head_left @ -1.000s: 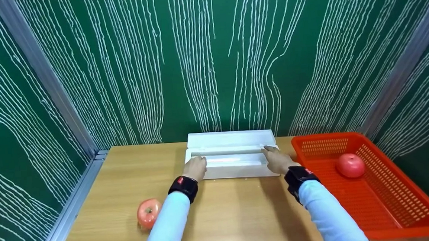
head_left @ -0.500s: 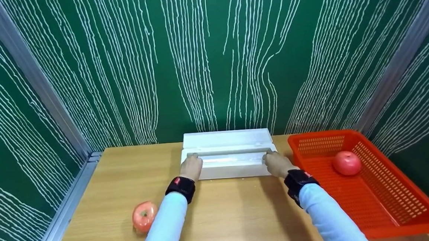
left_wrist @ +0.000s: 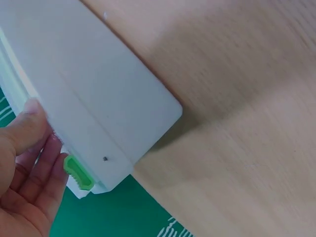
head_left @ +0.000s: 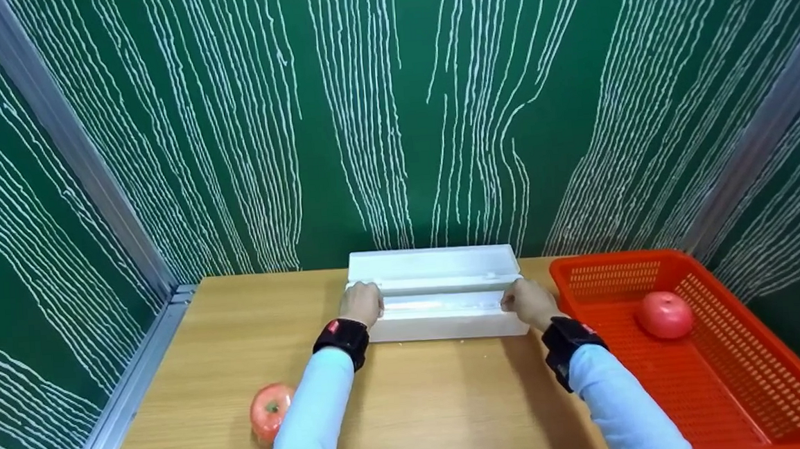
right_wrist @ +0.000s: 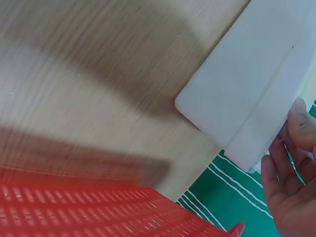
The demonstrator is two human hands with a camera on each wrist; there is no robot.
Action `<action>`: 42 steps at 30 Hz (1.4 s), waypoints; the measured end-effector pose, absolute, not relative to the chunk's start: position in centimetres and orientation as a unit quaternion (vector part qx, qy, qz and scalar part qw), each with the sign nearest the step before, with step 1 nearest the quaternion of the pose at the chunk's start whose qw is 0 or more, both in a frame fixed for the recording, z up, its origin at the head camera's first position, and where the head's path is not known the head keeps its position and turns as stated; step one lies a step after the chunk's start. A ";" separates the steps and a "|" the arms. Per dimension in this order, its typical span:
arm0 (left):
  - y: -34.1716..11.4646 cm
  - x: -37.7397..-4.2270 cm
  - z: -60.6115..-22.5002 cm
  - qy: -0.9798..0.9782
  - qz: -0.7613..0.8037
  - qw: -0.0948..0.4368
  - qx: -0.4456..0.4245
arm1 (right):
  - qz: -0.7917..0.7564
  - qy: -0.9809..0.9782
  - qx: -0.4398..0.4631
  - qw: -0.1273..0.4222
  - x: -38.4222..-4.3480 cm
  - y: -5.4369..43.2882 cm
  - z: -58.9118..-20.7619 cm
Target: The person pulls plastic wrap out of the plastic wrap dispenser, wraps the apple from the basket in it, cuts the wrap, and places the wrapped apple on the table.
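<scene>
A long white cling film dispenser box (head_left: 448,328) lies near the table's far edge, its lid (head_left: 433,263) tipped back. Shiny film (head_left: 439,304) shows in its opening. My left hand (head_left: 362,303) is at the box's left end, with thumb and curled fingers pinching close over the front rim; a clear glint (left_wrist: 55,133) of film shows by the fingertips. Beside them is a green slider (left_wrist: 78,173). At the right end my right hand (head_left: 531,301) pinches likewise, thumb (right_wrist: 298,108) near the rim; I cannot tell how much film it grips.
A red plastic basket (head_left: 701,379) stands to the right, with a pinkish-red round fruit (head_left: 664,315) in it. A red apple (head_left: 271,411) sits on the wooden table (head_left: 446,409) beside my left forearm. Green walls (head_left: 432,181) with white lines enclose the back and sides.
My right hand has drawn its extended forefinger back from the hinge side and curled it near the front rim. My left hand has shifted slightly left along the box. The lid stays up.
</scene>
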State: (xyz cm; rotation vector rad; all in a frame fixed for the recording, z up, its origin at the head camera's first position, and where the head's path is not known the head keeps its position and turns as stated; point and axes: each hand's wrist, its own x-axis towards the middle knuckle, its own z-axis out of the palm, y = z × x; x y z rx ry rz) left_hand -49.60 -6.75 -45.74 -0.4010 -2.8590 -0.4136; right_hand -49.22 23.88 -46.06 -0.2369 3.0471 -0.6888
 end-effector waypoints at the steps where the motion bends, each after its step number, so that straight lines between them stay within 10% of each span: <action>1: -6.8 -49.7 -45.7 -0.975 -0.143 0.107 -0.135 | -0.220 0.972 -0.080 0.004 -49.3 24.0 -46.0; 27: -7.7 -51.2 -44.9 -0.909 0.121 0.281 -0.284 | -0.155 0.973 -0.145 -0.088 -50.4 24.4 -43.8; 42: -7.6 -51.7 -41.3 -0.909 0.120 0.293 -0.270 | -0.135 0.965 -0.163 -0.157 -50.4 25.0 -40.5</action>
